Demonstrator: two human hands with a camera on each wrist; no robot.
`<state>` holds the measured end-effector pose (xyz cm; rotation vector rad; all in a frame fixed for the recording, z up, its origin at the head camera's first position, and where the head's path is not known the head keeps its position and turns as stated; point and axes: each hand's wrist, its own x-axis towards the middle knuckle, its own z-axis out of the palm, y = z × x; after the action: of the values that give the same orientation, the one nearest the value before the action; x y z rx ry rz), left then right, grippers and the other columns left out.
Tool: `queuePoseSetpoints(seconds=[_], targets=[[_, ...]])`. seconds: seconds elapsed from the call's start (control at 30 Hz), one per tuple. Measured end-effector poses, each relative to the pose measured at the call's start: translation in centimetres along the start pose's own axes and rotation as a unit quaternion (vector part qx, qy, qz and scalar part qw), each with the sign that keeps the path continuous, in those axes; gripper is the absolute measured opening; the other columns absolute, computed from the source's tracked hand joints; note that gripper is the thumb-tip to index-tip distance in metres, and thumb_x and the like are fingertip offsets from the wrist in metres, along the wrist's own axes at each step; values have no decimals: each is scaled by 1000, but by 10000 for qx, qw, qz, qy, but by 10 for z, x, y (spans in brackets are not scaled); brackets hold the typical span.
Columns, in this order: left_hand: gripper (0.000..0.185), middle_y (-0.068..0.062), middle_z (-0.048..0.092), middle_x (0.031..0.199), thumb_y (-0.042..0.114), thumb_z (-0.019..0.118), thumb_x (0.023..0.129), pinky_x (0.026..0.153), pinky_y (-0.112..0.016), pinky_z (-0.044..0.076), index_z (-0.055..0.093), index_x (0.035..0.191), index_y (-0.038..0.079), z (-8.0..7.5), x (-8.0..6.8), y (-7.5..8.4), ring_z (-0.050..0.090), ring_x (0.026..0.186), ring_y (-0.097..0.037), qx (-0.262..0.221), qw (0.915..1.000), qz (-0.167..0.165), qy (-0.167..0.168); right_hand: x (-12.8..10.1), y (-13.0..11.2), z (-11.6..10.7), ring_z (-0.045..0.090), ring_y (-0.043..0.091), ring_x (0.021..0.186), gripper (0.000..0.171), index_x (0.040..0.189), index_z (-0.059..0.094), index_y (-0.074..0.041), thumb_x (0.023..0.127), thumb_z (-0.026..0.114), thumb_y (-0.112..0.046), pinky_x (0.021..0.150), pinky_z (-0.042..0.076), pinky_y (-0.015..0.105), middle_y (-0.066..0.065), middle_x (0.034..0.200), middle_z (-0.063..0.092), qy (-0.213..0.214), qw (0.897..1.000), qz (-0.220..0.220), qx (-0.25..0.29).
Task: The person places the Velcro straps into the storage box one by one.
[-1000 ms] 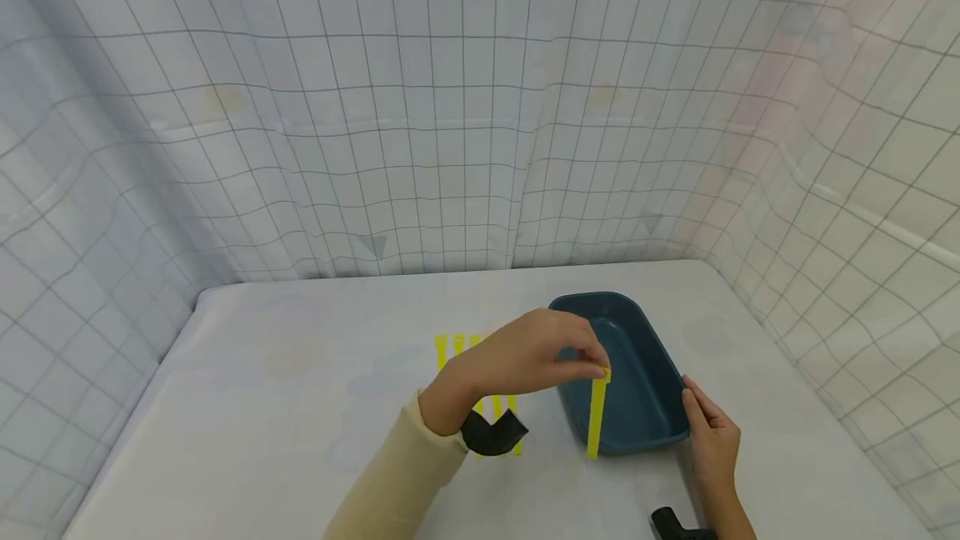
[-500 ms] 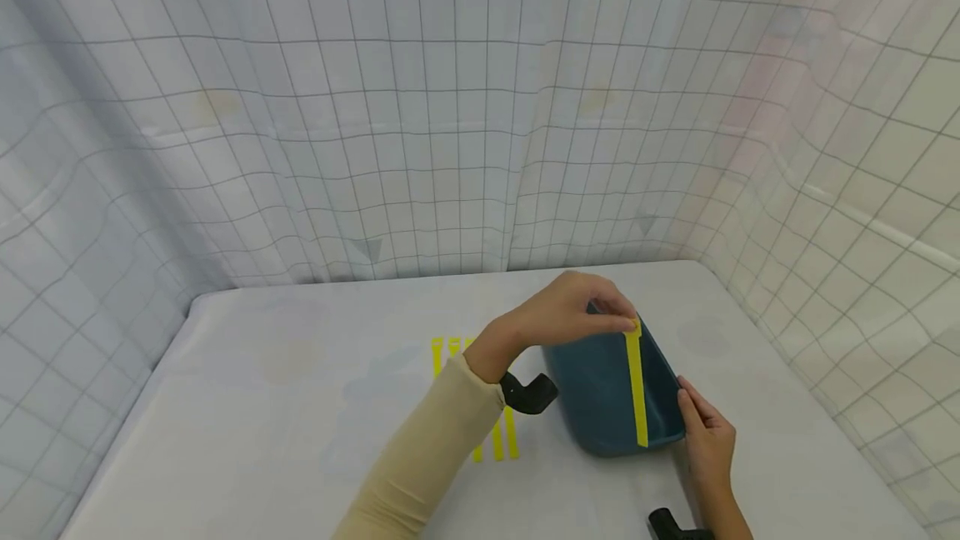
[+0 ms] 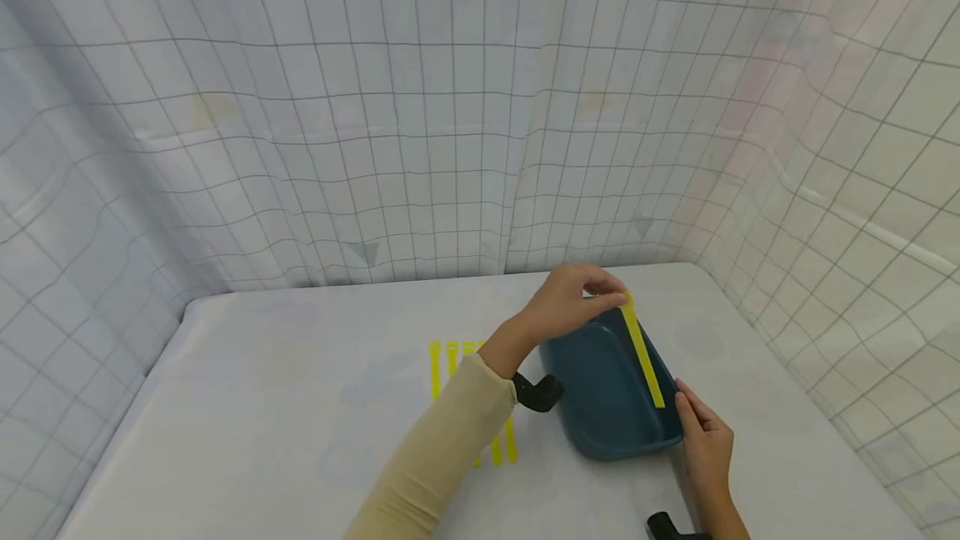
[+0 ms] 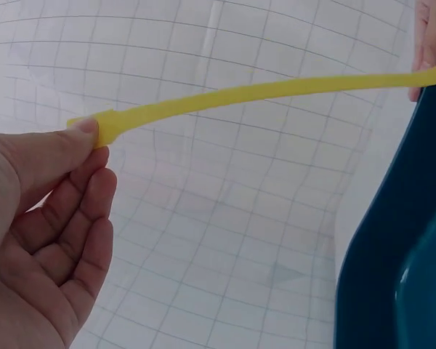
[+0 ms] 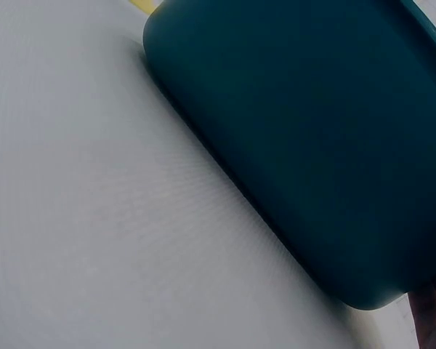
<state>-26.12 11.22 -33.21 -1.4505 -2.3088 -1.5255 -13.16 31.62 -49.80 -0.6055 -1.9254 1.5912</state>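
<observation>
My left hand [image 3: 561,307] is over the far end of the dark teal tub [image 3: 596,394]. Its thumb and fingers pinch the wide head of a yellow cable strap [image 3: 643,357]. In the left wrist view, the strap [image 4: 276,90] stretches rightward in a slight curve, its tail overlapping the tub's rim [image 4: 370,225]. Slanting across the tub's right side in the head view, the strap's free end points toward me. My right hand [image 3: 707,444] grips the tub's near right corner, thumb at the rim. The right wrist view is mostly filled by the tub's outer wall [image 5: 291,131].
Left of the tub, several more yellow straps [image 3: 435,369] lie side by side on the white table [image 3: 270,415], partly hidden by my left forearm [image 3: 442,448]. Grid-patterned curtains [image 3: 420,123] enclose the back and sides.
My left hand has moved right and away from me, carrying the strap from the tub's near left side to above its right side. My right hand has stayed on the corner.
</observation>
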Motion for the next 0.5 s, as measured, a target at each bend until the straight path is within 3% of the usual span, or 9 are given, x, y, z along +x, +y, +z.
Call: queuePoseSetpoints(seconds=[0.5], targets=[[18,10,65,89,24,61,90,73,-15,45,71,98,12,46,-1,-44,57,82,2,37,9947,-1022,-59,0,3,0,51,-1,110,40,119,60,-1,91,59,-28,83,40,9,6,119,59,17,9999,-123,-62]])
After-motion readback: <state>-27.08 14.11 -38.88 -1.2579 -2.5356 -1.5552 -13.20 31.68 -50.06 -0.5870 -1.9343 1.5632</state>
